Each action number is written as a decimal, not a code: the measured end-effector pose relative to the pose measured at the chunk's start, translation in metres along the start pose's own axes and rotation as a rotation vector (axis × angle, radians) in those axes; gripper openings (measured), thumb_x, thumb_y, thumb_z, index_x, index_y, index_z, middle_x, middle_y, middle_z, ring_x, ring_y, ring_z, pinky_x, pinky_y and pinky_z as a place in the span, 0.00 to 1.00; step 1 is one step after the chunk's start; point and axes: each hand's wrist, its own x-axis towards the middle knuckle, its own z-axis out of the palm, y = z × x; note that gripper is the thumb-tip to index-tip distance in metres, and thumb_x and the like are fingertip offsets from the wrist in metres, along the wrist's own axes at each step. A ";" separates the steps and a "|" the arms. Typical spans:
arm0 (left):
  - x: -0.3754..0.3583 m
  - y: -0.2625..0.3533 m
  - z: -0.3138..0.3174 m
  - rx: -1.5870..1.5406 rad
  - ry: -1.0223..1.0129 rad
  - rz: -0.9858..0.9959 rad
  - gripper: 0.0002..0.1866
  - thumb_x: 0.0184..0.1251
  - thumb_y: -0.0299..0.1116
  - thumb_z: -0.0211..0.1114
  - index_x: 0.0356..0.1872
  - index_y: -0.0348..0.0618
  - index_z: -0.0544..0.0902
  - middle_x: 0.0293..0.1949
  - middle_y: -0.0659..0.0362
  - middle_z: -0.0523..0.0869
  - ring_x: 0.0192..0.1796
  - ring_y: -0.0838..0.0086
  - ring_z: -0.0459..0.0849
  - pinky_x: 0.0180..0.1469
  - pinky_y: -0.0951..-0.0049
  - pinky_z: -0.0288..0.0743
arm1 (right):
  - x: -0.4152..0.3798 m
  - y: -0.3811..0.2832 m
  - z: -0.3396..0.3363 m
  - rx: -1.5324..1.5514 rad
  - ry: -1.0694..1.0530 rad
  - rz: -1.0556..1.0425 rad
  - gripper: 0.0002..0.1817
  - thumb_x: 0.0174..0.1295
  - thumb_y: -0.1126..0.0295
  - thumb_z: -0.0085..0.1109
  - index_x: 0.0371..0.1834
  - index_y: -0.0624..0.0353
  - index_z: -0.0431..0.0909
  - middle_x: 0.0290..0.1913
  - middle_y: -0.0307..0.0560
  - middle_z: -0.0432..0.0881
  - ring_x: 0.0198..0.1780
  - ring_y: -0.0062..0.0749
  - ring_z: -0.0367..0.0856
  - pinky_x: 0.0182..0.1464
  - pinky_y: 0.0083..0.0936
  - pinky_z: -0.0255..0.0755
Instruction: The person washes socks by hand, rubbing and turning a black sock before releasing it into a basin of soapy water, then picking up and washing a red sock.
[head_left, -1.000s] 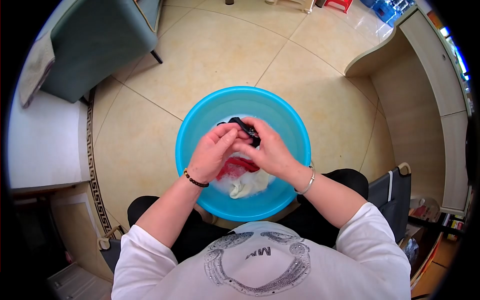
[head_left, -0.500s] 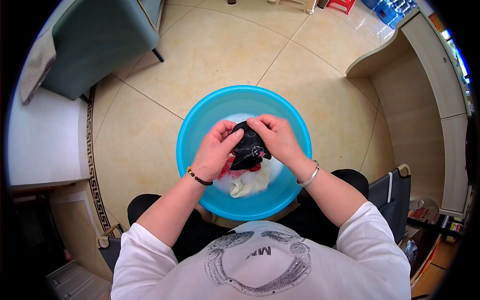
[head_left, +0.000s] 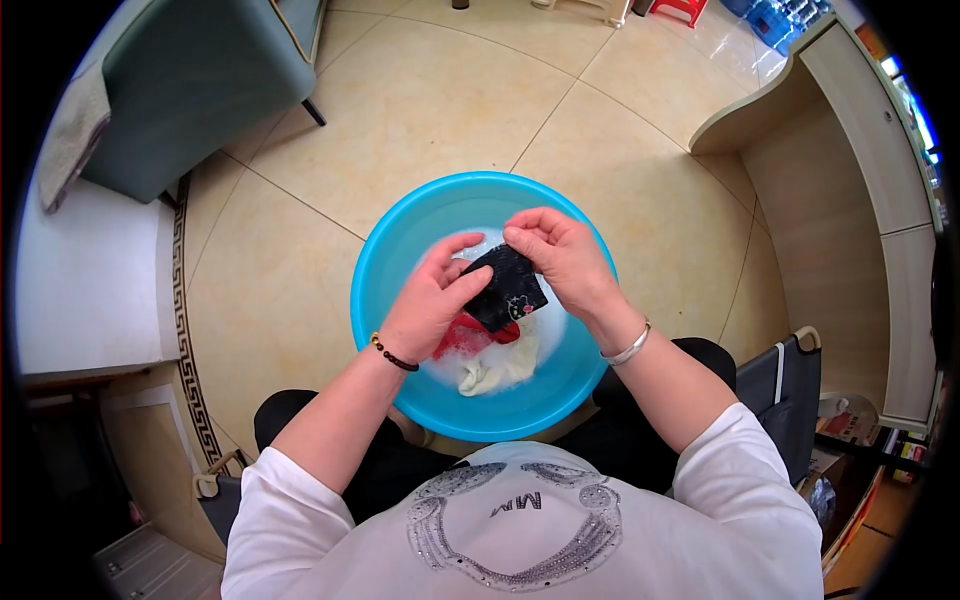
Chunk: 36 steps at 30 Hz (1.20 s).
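Note:
A small black cloth [head_left: 508, 290] with a pink and white printed figure hangs between my hands over a blue basin [head_left: 375, 375]. My right hand [head_left: 562, 258] pinches its upper corner. At its left edge my left hand [head_left: 430, 297] holds it with the thumb on top, the index finger stretched away from it. Below the cloth, in white suds, lie a red cloth [head_left: 462, 338] and a cream cloth [head_left: 487, 375]. The black cloth covers part of the red one.
The basin stands on a tiled floor [head_left: 290, 250] between my knees. A grey-green armchair [head_left: 200, 90] is at the upper left. A wooden cabinet [head_left: 820, 190] stands on the right. A red stool [head_left: 680, 10] and blue bottles [head_left: 775, 22] are at the top right.
The black cloth is spread flatter and has moved slightly up and right. My right hand has shifted right with its corner, and the fingers of my left hand have loosened and spread.

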 end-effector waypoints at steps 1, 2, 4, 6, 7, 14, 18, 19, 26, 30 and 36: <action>0.002 -0.006 -0.004 0.066 -0.007 0.008 0.14 0.68 0.33 0.60 0.50 0.35 0.75 0.41 0.59 0.82 0.43 0.75 0.81 0.46 0.73 0.76 | 0.001 0.000 -0.001 -0.001 0.000 0.000 0.08 0.63 0.69 0.59 0.39 0.62 0.77 0.32 0.37 0.80 0.30 0.15 0.74 0.32 0.13 0.68; 0.003 -0.009 -0.007 0.132 -0.013 0.015 0.15 0.68 0.34 0.61 0.50 0.34 0.76 0.41 0.59 0.82 0.42 0.76 0.81 0.45 0.74 0.76 | 0.002 0.001 -0.002 0.052 -0.002 0.035 0.09 0.63 0.68 0.60 0.40 0.62 0.77 0.33 0.38 0.80 0.32 0.15 0.75 0.33 0.13 0.68; 0.004 -0.009 -0.006 0.122 0.034 0.038 0.14 0.68 0.34 0.61 0.49 0.35 0.77 0.39 0.60 0.82 0.41 0.77 0.81 0.44 0.75 0.76 | 0.002 0.001 -0.002 0.102 -0.007 0.070 0.10 0.63 0.67 0.61 0.40 0.62 0.77 0.34 0.38 0.80 0.34 0.16 0.75 0.34 0.14 0.69; 0.005 -0.009 -0.009 0.112 0.082 0.061 0.14 0.68 0.34 0.61 0.48 0.36 0.78 0.38 0.61 0.83 0.39 0.79 0.81 0.44 0.76 0.76 | 0.002 0.000 -0.001 0.124 0.028 0.177 0.13 0.61 0.65 0.63 0.42 0.62 0.76 0.35 0.40 0.80 0.36 0.17 0.77 0.36 0.17 0.71; 0.006 -0.010 -0.014 0.078 0.077 0.060 0.13 0.68 0.33 0.60 0.48 0.37 0.77 0.40 0.60 0.82 0.42 0.78 0.81 0.46 0.75 0.76 | -0.001 0.001 0.001 0.123 0.026 0.176 0.13 0.61 0.65 0.63 0.42 0.62 0.76 0.35 0.40 0.80 0.36 0.17 0.77 0.36 0.17 0.71; 0.001 -0.005 -0.010 0.089 0.034 0.072 0.11 0.69 0.34 0.59 0.46 0.39 0.77 0.40 0.61 0.81 0.42 0.79 0.80 0.45 0.76 0.76 | -0.004 0.014 0.006 -0.187 -0.013 0.030 0.15 0.59 0.70 0.63 0.46 0.66 0.75 0.36 0.42 0.81 0.36 0.19 0.78 0.39 0.19 0.74; 0.004 -0.007 -0.012 0.101 -0.002 0.033 0.10 0.69 0.32 0.59 0.46 0.38 0.76 0.41 0.61 0.81 0.44 0.80 0.78 0.48 0.77 0.73 | -0.001 0.008 0.005 0.077 0.079 -0.016 0.10 0.64 0.74 0.56 0.46 0.67 0.75 0.36 0.42 0.82 0.36 0.18 0.79 0.39 0.17 0.74; 0.005 -0.007 -0.013 0.101 -0.004 0.032 0.10 0.69 0.32 0.59 0.46 0.38 0.76 0.41 0.61 0.81 0.44 0.80 0.78 0.48 0.77 0.73 | -0.001 0.010 0.006 0.092 0.086 -0.017 0.10 0.65 0.72 0.55 0.46 0.67 0.76 0.36 0.41 0.82 0.36 0.18 0.78 0.40 0.17 0.74; -0.002 -0.003 -0.001 0.005 -0.067 0.084 0.16 0.66 0.33 0.62 0.50 0.35 0.75 0.44 0.60 0.81 0.47 0.79 0.77 0.53 0.75 0.70 | -0.004 0.013 0.008 -0.134 0.082 -0.098 0.15 0.70 0.64 0.49 0.43 0.67 0.78 0.33 0.37 0.81 0.35 0.17 0.76 0.40 0.19 0.71; 0.001 -0.004 -0.004 -0.029 -0.063 0.011 0.18 0.64 0.32 0.64 0.51 0.35 0.74 0.47 0.59 0.80 0.49 0.79 0.77 0.54 0.75 0.71 | -0.013 -0.002 0.015 -0.143 0.004 -0.118 0.14 0.69 0.64 0.52 0.42 0.66 0.78 0.33 0.38 0.81 0.35 0.18 0.76 0.40 0.20 0.72; -0.005 -0.008 -0.006 0.295 -0.057 0.175 0.18 0.62 0.29 0.67 0.51 0.37 0.74 0.43 0.60 0.81 0.46 0.80 0.78 0.50 0.77 0.75 | -0.017 0.006 0.017 -0.359 -0.037 -0.261 0.09 0.59 0.68 0.62 0.38 0.62 0.78 0.34 0.38 0.80 0.34 0.20 0.76 0.38 0.20 0.72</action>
